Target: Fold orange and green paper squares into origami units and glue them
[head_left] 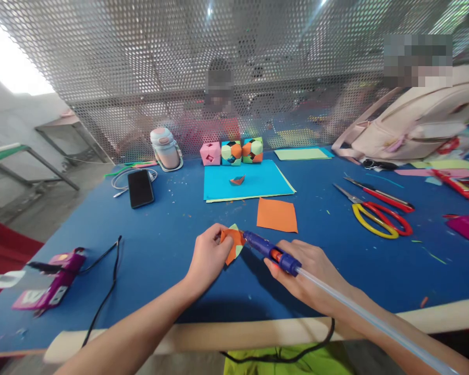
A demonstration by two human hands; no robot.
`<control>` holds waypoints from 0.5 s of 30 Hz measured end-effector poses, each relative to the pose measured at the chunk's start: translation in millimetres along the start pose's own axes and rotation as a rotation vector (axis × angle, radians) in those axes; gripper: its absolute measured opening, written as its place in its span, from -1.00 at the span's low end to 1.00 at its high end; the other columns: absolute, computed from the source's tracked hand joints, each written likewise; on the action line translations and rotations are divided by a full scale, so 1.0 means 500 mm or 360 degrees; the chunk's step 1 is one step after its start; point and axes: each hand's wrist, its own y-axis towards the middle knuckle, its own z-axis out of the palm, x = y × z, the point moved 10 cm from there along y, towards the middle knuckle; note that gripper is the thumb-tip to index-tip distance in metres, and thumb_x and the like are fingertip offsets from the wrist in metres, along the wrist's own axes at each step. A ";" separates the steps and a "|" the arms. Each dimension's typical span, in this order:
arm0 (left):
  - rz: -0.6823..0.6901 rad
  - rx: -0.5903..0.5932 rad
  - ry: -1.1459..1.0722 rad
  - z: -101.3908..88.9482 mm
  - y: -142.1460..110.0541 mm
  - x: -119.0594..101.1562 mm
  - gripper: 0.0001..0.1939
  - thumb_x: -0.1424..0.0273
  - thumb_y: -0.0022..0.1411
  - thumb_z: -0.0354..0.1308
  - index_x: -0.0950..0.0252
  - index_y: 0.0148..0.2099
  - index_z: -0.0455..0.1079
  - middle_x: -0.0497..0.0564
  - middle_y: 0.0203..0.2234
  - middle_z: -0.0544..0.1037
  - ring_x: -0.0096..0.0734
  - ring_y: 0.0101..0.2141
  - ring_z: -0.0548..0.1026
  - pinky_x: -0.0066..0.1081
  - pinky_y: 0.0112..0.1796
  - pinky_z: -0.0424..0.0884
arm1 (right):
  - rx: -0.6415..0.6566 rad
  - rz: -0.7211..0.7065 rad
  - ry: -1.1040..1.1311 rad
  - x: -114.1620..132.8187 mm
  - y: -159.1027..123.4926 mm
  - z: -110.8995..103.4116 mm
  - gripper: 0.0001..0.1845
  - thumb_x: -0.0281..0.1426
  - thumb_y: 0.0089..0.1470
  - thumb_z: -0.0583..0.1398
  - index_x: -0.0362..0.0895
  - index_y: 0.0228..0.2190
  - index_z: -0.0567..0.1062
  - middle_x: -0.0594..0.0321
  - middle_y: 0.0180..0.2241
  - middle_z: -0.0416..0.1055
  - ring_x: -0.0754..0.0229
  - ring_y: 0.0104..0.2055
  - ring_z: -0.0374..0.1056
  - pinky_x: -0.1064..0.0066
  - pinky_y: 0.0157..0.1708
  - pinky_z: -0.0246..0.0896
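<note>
Aiming a glue gun [259, 242] at pinched orange paper [233, 251]

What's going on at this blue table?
A person's left hand pinches a small folded orange and pale-green paper piece; the right hand holds a purple-blue plastic glue gun, its tip right at the piece's edge; contact can't be told. A flat orange paper square lies just beyond, and three folded-paper cubes stand in a row farther back.

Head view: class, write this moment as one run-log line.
left hand: holds folded paper | right hand: holds glue gun, pointed at folded paper | beyond hands: orange square, blue sheet
</note>
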 end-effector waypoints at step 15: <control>-0.0435 0.0196 -0.0984 0.042 -0.046 -0.006 -0.86 0.37 0.01 0.14 0.33 -0.37 0.30 -0.04 -0.59 0.49 -0.37 -0.59 0.49 -0.36 -0.50 0.42 | 0.0158 0.0307 0.0881 -0.062 0.091 0.071 -0.69 -0.28 0.20 0.03 -0.05 -0.09 0.44 0.19 -0.11 0.47 0.04 -0.03 0.36 0.21 -0.05 0.24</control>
